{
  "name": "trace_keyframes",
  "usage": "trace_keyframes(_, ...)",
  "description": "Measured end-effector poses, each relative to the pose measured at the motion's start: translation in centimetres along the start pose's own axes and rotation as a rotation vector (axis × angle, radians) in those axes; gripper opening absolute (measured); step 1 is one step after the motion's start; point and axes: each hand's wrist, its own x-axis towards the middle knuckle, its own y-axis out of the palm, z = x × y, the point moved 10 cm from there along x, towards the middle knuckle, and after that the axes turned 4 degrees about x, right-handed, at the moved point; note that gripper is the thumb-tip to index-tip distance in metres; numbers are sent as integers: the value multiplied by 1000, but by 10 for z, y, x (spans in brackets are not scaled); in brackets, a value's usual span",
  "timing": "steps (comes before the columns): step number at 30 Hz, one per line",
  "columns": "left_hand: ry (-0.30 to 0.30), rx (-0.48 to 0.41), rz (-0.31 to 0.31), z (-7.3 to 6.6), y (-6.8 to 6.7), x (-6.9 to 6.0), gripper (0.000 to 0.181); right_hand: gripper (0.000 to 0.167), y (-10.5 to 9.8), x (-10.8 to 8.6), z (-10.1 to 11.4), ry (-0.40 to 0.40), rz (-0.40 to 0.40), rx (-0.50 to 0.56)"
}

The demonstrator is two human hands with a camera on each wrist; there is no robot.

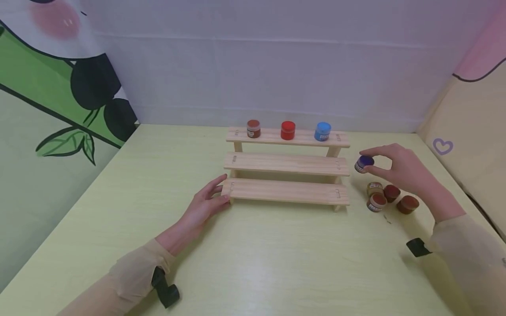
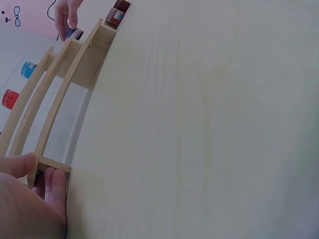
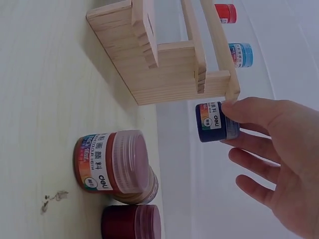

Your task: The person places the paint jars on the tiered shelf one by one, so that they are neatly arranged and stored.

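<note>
Three jars (image 1: 287, 131), brown, red and light blue from left to right, stand along the top of our rack (image 1: 286, 191) at the centre of the head frame, while four more jars (image 1: 391, 193) sit near one another on the bench (image 1: 276, 254) at its right. Our left hand (image 1: 203, 202) grips the rack's lower left corner, and our right hand (image 1: 401, 166) pinches the dark-blue jar (image 1: 364, 163) between thumb and index finger near the rack's right end, its other fingers (image 3: 254, 167) loosely spread.
</note>
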Motion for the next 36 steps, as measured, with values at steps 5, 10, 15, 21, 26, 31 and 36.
trace_keyframes(5, 0, -6, -1, 0, 0, -1, 63, 44, -6, 0, 6, -4, -28, 6)
trace_keyframes(10, 4, -9, 2, -1, 1, -1, 63, 43, -10, 0, 15, -22, -58, 36)
trace_keyframes(15, 6, -6, 4, 1, 0, 1, 63, 39, -14, 0, 27, -44, -84, 49)
trace_keyframes(21, 7, -5, -2, 1, 0, 2, 63, 39, -13, 1, 43, -61, -82, 54)
trace_keyframes(26, -2, -4, -9, 1, 0, 1, 63, 39, -9, 2, 56, -106, -86, 37)
trace_keyframes(31, -7, -5, -13, 1, 0, 1, 63, 38, -5, 6, 70, -124, -92, 75)
trace_keyframes(36, -3, -4, -8, 0, 0, 0, 63, 39, 1, 12, 89, -180, -85, 91)
